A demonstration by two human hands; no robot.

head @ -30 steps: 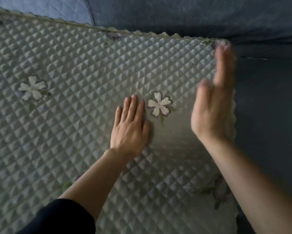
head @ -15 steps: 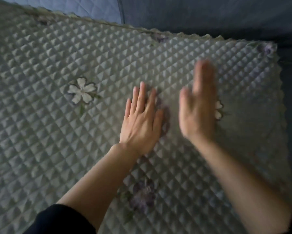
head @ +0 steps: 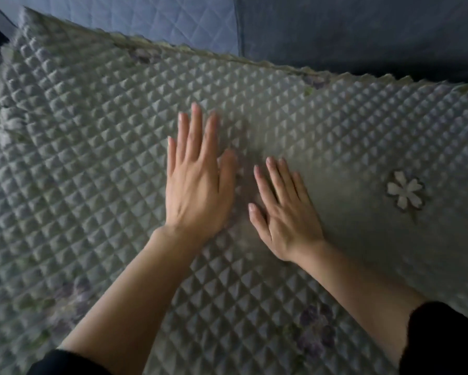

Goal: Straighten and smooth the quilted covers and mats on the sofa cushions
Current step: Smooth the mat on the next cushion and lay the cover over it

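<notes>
While both hands lie flat on the quilted mat (head: 92, 185), which covers the sofa seat across nearly the whole frame, the step in hand looks like smoothing its middle. The left hand (head: 197, 185) and the right hand (head: 284, 212) sit just beside each other at centre frame, fingers (head: 196, 131) straight and slightly spread, gripping nothing and only pressing on the fabric. Done well, I judge, flat palms would sweep apart toward the mat's sides with even pressure, so the padding does not bunch. The scalloped edge (head: 227, 59) runs along the top of the frame against the blue back cushions (head: 173, 23), leaving little room upward. Open mat lies left and right, past the white flower (head: 404, 192) at right.
</notes>
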